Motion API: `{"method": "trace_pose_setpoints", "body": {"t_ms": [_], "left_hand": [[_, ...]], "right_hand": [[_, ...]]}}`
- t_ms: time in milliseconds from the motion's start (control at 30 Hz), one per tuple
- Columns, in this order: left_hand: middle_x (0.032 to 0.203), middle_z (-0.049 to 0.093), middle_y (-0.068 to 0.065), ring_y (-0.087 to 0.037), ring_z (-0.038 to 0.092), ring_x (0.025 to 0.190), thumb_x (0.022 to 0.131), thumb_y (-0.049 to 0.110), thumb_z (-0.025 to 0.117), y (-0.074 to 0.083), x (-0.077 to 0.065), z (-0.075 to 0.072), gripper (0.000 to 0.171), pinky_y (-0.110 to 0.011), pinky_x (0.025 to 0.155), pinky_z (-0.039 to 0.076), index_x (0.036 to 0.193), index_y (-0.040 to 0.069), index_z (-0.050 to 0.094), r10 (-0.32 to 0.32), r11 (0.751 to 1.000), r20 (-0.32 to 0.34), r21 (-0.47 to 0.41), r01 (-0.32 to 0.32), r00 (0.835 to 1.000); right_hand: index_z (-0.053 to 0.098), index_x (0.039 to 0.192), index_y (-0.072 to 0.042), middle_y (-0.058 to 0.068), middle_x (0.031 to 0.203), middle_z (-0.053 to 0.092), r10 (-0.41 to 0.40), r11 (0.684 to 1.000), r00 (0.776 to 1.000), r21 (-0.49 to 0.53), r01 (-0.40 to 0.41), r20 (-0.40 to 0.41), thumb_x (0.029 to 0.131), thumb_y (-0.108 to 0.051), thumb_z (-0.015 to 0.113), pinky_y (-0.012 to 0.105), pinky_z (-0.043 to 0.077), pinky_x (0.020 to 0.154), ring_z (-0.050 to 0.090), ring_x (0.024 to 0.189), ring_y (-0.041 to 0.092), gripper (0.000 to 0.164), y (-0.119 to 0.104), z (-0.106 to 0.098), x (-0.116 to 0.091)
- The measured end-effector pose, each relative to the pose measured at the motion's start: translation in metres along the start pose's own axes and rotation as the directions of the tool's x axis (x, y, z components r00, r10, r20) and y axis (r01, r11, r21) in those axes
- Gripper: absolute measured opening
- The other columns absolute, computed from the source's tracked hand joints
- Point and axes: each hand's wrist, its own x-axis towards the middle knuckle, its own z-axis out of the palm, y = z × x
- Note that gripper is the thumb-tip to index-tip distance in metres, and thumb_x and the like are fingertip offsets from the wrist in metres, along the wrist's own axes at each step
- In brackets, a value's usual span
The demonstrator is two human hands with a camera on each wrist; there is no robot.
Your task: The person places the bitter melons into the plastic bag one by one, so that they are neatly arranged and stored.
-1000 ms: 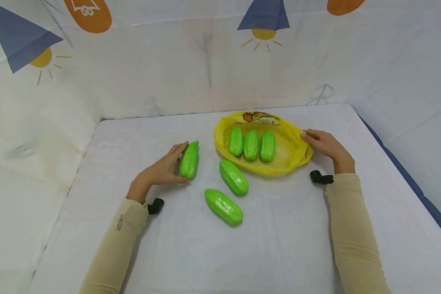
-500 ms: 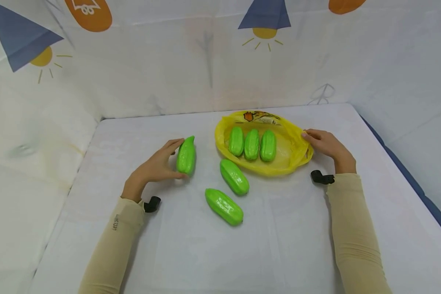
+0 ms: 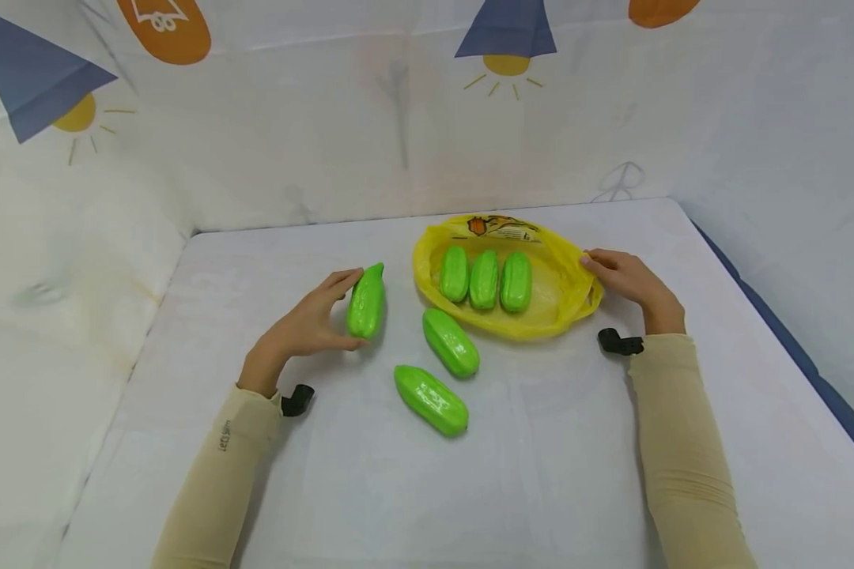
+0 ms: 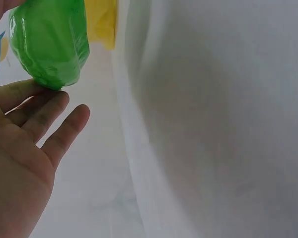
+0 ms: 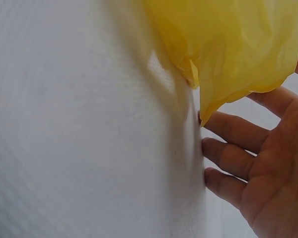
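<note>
My left hand pinches a glossy green, cucumber-like vegetable between the thumb and fingertips, its pointed end facing away. In the left wrist view this green vegetable meets the fingertips at its lower end, while the little finger stays off it. Thumb and fingers of my right hand grip the right rim of a yellow plastic bag, spread with its mouth open. Three similar green vegetables lie side by side inside. From the right wrist, the bag hides part of the fingers.
Two more green vegetables lie on the white table: one close to the bag's front rim, another nearer me. A white printed cloth wall stands along the back edge, with cloth also at both sides.
My left hand and the green vegetable have shifted slightly away from me, dipping left and then returning right. My right hand and the bag keep their places.
</note>
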Motion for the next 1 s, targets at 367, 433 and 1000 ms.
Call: {"method": "trace_pose_setpoints", "body": {"t_ms": [367,433,1000], "left_hand": [[0.159,0.026,-0.008,-0.032,0.043,0.134,0.072,0.033,0.087,0.009,0.009,0.003,0.109,-0.050,0.111,0.039,0.156,0.008,0.022,0.025,1.000,-0.012,0.016,-0.025,1.000],[0.159,0.027,-0.008,-0.031,0.043,0.133,0.072,0.034,0.087,0.011,0.013,0.003,0.109,-0.049,0.111,0.040,0.156,0.009,0.023,0.039,0.999,-0.017,0.021,-0.038,0.999],[0.159,0.027,-0.006,-0.031,0.041,0.137,0.072,0.037,0.087,0.038,0.059,0.011,0.109,-0.047,0.113,0.039,0.156,0.010,0.024,0.119,0.992,-0.006,0.030,-0.119,0.993]], "right_hand": [[0.031,0.153,-0.005,0.023,0.157,0.029,-0.020,0.999,1.000,-0.030,0.020,-0.005,0.093,-0.072,0.034,0.066,0.017,0.116,0.022,0.144,0.045,0.090,-0.001,0.000,0.001],[0.031,0.153,-0.005,0.023,0.157,0.029,-0.016,0.999,1.000,-0.031,0.016,-0.007,0.093,-0.072,0.034,0.066,0.017,0.116,0.022,0.144,0.045,0.090,-0.001,0.000,0.001],[0.033,0.152,-0.004,0.024,0.156,0.031,-0.024,1.000,1.000,-0.012,0.024,-0.009,0.095,-0.069,0.036,0.066,0.019,0.116,0.025,0.143,0.045,0.086,0.000,0.000,0.000]]}}
